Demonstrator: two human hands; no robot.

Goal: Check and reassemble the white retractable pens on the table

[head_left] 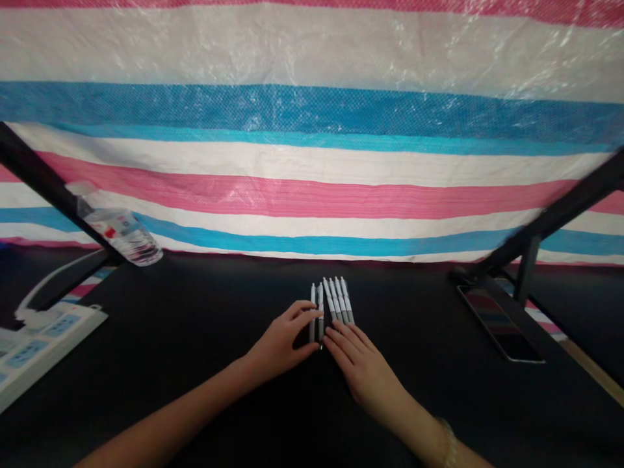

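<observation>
Left hand (280, 341) grip lightly pinches two pens (316, 309). Right hand (363, 367) grip open and flat, apparently squaring four pens (338, 299) just beside, on desk (195, 325).

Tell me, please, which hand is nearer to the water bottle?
Left. The left hand, at the pens, lies right of the water bottle; the right hand lies farther right.

Fingers (344, 338) cover the pens' (336, 299) lower ends; the bottle (119, 234) is blurred.
</observation>
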